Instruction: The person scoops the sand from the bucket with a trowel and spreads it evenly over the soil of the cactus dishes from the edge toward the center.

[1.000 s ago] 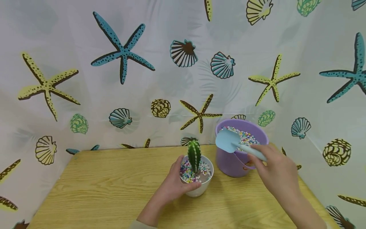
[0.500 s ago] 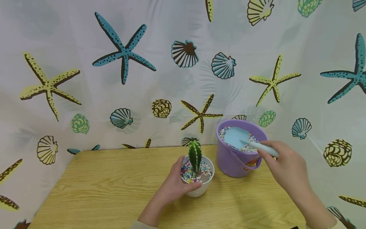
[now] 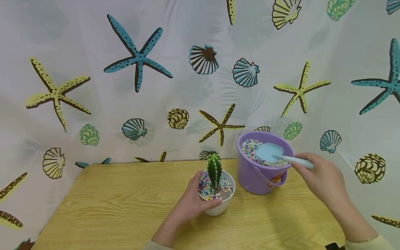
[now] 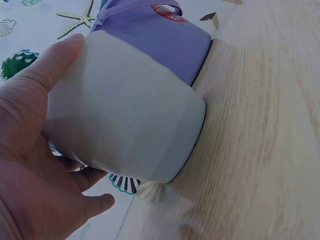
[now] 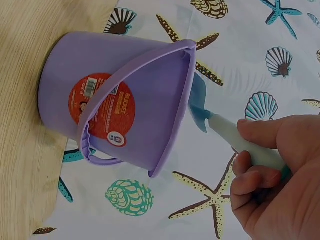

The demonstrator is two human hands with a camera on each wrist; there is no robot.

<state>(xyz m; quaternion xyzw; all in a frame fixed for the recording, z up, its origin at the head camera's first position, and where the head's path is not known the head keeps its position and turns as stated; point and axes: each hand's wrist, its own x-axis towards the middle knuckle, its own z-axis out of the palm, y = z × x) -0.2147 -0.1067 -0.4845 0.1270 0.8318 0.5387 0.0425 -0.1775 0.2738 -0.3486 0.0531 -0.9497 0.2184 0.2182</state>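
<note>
My left hand (image 3: 190, 201) grips a white pot (image 4: 130, 105) by its side, thumb at the near rim and fingers round the left. A green cactus (image 3: 214, 171) stands upright in it, with multicoloured pebbles (image 3: 206, 188) around its base and a bare brown patch at the front right. My right hand (image 3: 326, 178) holds a light blue toy shovel (image 3: 269, 152) by its pale handle (image 5: 247, 140), fingers curled round it. The shovel's blade lies inside the mouth of a purple bucket (image 3: 254, 177), over the coloured pebbles (image 3: 250, 147) that fill it.
The bucket stands just behind and right of the pot on a wooden table (image 3: 125, 198). Its handle (image 5: 120, 75) hangs down the near side, across a red label (image 5: 102, 110). A curtain (image 3: 175, 83) printed with starfish and shells hangs behind the table and along both sides.
My right hand has moved right and drawn the shovel from over the bucket's left rim to inside its mouth. My left hand stays on the pot.
</note>
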